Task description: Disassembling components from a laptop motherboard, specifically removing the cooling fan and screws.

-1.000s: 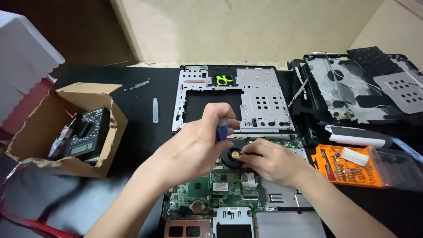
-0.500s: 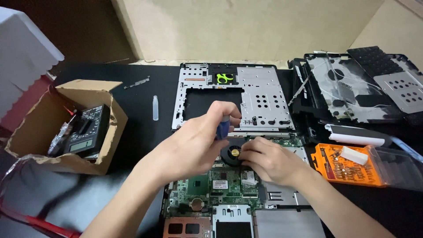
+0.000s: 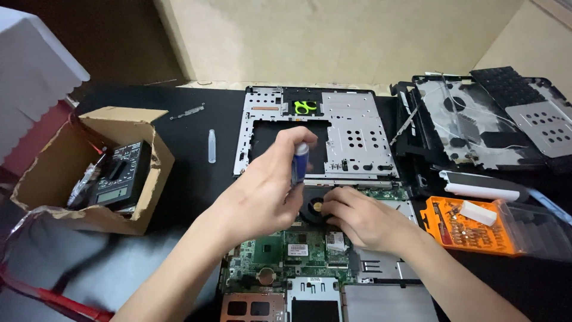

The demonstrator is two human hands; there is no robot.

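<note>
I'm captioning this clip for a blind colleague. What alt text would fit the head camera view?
A person's left hand holds a blue-handled screwdriver upright over the black fan of an opened laptop's green circuit board, while the right hand steadies the fan. On the black table lie a cardboard box holding a multimeter, a metal laptop frame and an orange bit set.

Both hands, the left hand [image 3: 259,194] and the right hand [image 3: 363,217], are bare, with no gloves, rings or watch. The forearms are uncovered as far as they show, with no sleeve in view. The fingernails are short and plain.
</note>
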